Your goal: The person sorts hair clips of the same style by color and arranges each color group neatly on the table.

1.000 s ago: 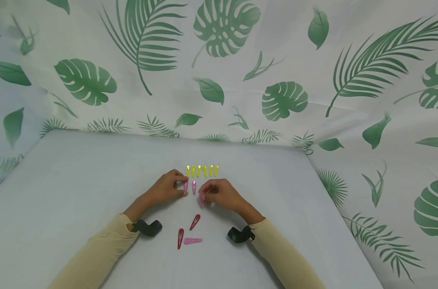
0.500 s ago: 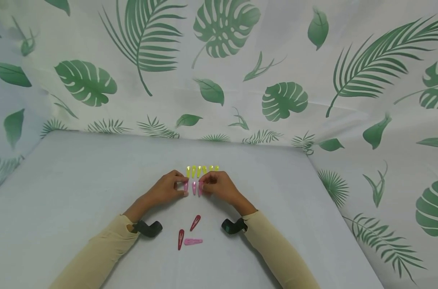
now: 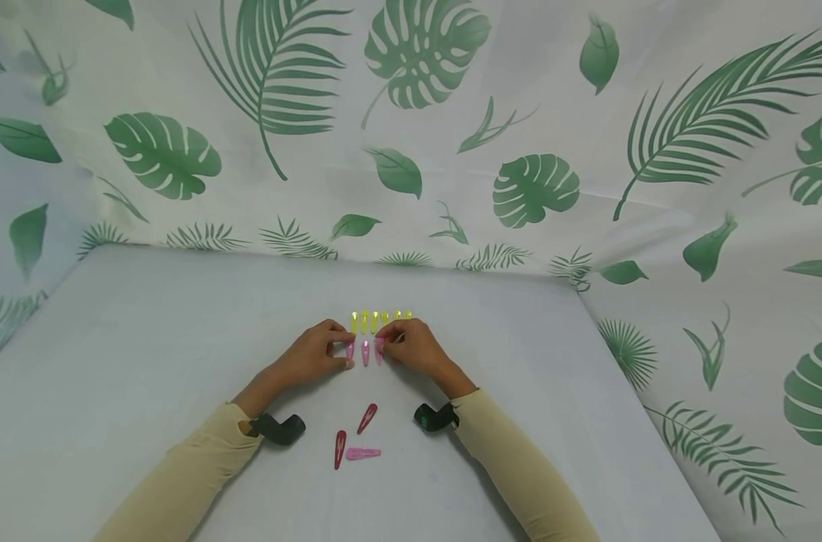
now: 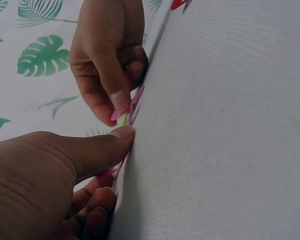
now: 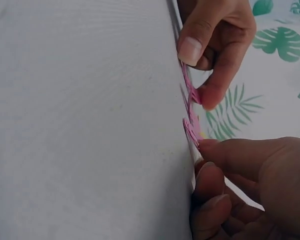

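In the head view my left hand (image 3: 309,351) spans a pink snap hair clip (image 3: 350,351) on the table, thumb at its near end and forefinger at its far end. A second pink clip (image 3: 366,353) lies just right of it, untouched. My right hand (image 3: 418,348) pinches a third pink clip (image 3: 379,350) at the right end of this short row. The right wrist view shows that pinched clip (image 5: 191,132) tilted, thumb and finger at its end. Directly behind is a row of several yellow hair clips (image 3: 364,322); the right hand partly covers its right end.
Nearer the body lie two dark red hair clips, one slanted (image 3: 366,418) and one upright (image 3: 339,449), with another pink clip (image 3: 363,453) lying sideways. The white table (image 3: 181,324) meets a leaf-print cloth backdrop (image 3: 452,173). Black wrist cameras (image 3: 281,428) sit on both wrists.
My right hand has moved forward and slightly left, bringing its pink clip into line with the other two. It then shifted slightly right. The left hand has stayed put.
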The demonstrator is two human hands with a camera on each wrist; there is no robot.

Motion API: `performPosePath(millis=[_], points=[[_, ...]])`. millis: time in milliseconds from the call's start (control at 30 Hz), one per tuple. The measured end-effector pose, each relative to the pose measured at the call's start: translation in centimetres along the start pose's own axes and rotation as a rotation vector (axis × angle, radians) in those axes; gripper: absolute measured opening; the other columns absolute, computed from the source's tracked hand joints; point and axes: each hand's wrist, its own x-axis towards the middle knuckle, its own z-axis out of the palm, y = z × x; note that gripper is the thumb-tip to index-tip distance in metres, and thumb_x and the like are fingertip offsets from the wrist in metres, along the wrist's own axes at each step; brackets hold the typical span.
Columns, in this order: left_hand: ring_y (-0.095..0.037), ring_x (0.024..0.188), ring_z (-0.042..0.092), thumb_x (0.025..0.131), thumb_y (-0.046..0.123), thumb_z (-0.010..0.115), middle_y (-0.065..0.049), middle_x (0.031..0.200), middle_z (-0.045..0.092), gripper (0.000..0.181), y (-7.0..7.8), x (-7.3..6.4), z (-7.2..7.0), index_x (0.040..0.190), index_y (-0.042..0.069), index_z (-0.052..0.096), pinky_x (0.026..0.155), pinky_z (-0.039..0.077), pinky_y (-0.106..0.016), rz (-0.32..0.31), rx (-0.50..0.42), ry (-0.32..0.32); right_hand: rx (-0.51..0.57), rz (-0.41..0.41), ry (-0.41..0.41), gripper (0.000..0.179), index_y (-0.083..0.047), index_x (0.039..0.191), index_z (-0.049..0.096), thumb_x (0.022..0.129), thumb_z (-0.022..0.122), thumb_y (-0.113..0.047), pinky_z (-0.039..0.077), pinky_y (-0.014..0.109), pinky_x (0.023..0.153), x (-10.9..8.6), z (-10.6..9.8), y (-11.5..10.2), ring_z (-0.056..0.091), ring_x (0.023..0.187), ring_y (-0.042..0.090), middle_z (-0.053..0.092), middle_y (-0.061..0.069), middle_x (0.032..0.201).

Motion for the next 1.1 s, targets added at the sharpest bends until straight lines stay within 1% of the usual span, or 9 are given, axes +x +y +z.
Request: performPosePath(millis=[233, 333, 467, 600, 667, 800, 900, 967, 1100], points=[[-0.014, 0.077, 0.049, 0.082, 0.016, 0.079, -0.010, 0.113, 0.057, 0.045, 0.1, 0.1, 0.3, 0.123, 0.002, 0.067, 0.067, 0.043, -0.029, 0.003, 0.007, -0.030, -0.065, 0.030, 0.009, 0.013, -0.004, 0.099, 0.073, 0.087, 0.071, -0.006, 0.046, 0.024, 0.055, 0.3, 0.2, -0.1, 0.056, 0.066, 0.012, 0.063, 0.001, 0.080], [-0.014, 0.077, 0.049, 0.083, 0.016, 0.079, -0.011, 0.113, 0.058, 0.046, 0.2, 0.2, 0.4, 0.124, 0.001, 0.066, 0.068, 0.044, -0.029, 0.001, 0.020, -0.023, -0.080, 0.038, 0.007, 0.013, -0.004, 0.100, 0.073, 0.087, 0.071, -0.006, 0.046, 0.025, 0.055, 0.2, 0.2, -0.3, 0.056, 0.066, 0.012, 0.062, 0.001, 0.080], [-0.016, 0.078, 0.049, 0.082, 0.015, 0.079, -0.011, 0.113, 0.057, 0.046, 0.4, 0.1, 0.4, 0.125, 0.002, 0.066, 0.067, 0.044, -0.030, -0.021, 0.011, -0.006, -0.054, 0.038, 0.013, 0.015, -0.004, 0.103, 0.071, 0.088, 0.068, -0.005, 0.046, 0.026, 0.055, 0.2, 0.1, -0.5, 0.055, 0.063, 0.013, 0.062, 0.002, 0.080], [-0.016, 0.079, 0.049, 0.083, 0.015, 0.079, -0.010, 0.113, 0.057, 0.046, 0.4, 0.0, 0.3, 0.125, 0.003, 0.065, 0.067, 0.044, -0.030, -0.046, -0.005, -0.008, -0.021, 0.047, 0.033, 0.016, -0.004, 0.104, 0.070, 0.089, 0.065, -0.005, 0.047, 0.026, 0.055, 0.1, 0.0, -0.5, 0.057, 0.060, 0.013, 0.064, 0.004, 0.083], [-0.016, 0.079, 0.049, 0.083, 0.016, 0.079, -0.010, 0.113, 0.057, 0.047, 0.3, 0.0, 0.2, 0.126, 0.003, 0.065, 0.067, 0.044, -0.030, -0.047, -0.005, -0.011, -0.019, 0.042, 0.041, 0.015, -0.004, 0.103, 0.071, 0.090, 0.064, -0.005, 0.048, 0.026, 0.054, 0.0, -0.1, -0.6, 0.058, 0.060, 0.013, 0.065, 0.004, 0.085], [-0.015, 0.078, 0.049, 0.083, 0.016, 0.079, -0.010, 0.113, 0.057, 0.047, -0.1, 0.0, 0.3, 0.125, 0.003, 0.065, 0.066, 0.044, -0.029, -0.031, -0.002, -0.008, -0.044, -0.003, 0.054, 0.014, -0.005, 0.102, 0.072, 0.091, 0.063, -0.007, 0.048, 0.026, 0.057, -0.4, -0.2, -0.9, 0.057, 0.067, 0.013, 0.067, 0.002, 0.088], [-0.015, 0.078, 0.049, 0.083, 0.016, 0.079, -0.010, 0.113, 0.057, 0.047, -0.3, 0.1, 0.4, 0.125, 0.002, 0.065, 0.066, 0.044, -0.029, -0.017, -0.009, -0.004, -0.069, -0.049, 0.037, 0.014, -0.006, 0.102, 0.073, 0.091, 0.065, -0.008, 0.047, 0.026, 0.059, -1.0, -0.2, -1.7, 0.056, 0.070, 0.013, 0.067, 0.000, 0.090], [-0.015, 0.078, 0.049, 0.083, 0.016, 0.079, -0.011, 0.112, 0.057, 0.047, -0.3, 0.1, 0.5, 0.125, 0.002, 0.065, 0.067, 0.044, -0.029, -0.009, -0.010, -0.003, -0.076, -0.098, 0.010, 0.014, -0.005, 0.103, 0.073, 0.091, 0.065, -0.007, 0.048, 0.025, 0.059, -1.6, -0.3, -2.3, 0.056, 0.070, 0.013, 0.067, 0.001, 0.091], [-0.015, 0.077, 0.049, 0.082, 0.016, 0.079, -0.010, 0.111, 0.057, 0.047, -0.1, 0.1, 0.4, 0.125, 0.002, 0.066, 0.066, 0.044, -0.029, -0.006, 0.002, 0.001, -0.036, -0.200, -0.071, 0.016, -0.002, 0.105, 0.072, 0.092, 0.064, -0.003, 0.048, 0.025, 0.059, -2.6, -0.1, -3.2, 0.059, 0.069, 0.013, 0.069, 0.005, 0.092]])
